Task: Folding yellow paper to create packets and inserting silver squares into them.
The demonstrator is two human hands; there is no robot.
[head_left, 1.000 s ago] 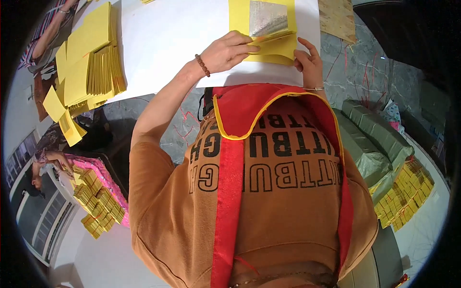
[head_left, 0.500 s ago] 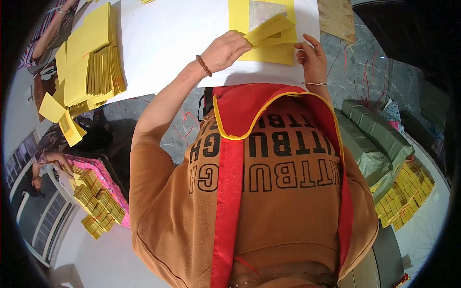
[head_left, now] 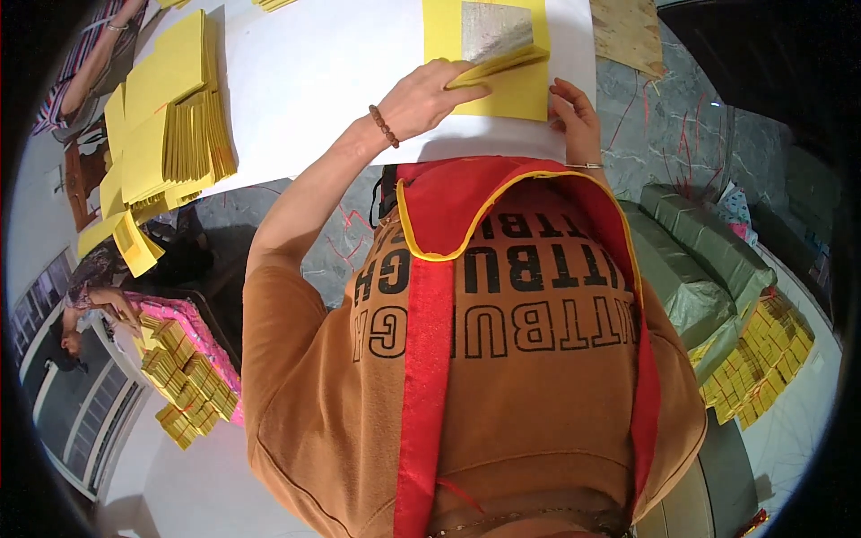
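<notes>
My left hand (head_left: 432, 97) grips a folded strip of yellow paper (head_left: 507, 66) between thumb and fingers, its free end pointing right. Under it lies a yellow paper sheet (head_left: 516, 106) bearing a shiny silver square (head_left: 491, 27). This lies near the right edge of a white-covered table (head_left: 309, 90). My right hand (head_left: 578, 118) is beside the sheet's lower right corner, fingers loosely bent and apart, with nothing visible in them. Whether its fingertips touch the sheet, I cannot tell. Across the table's left end leans a thick pile of folded yellow paper (head_left: 169, 81).
Another person's arm (head_left: 90, 67) reaches in at the far left. A second person (head_left: 103, 291) sits lower left, near stacked yellow bundles (head_left: 186, 381) on pink cloth. At right are green-wrapped packages (head_left: 677, 278) and more yellow bundles (head_left: 758, 363).
The paper in my left hand has folded down flatter and narrower. My right hand has dropped slightly, its fingers more bent. At left, a hanging yellow sheet has shifted.
</notes>
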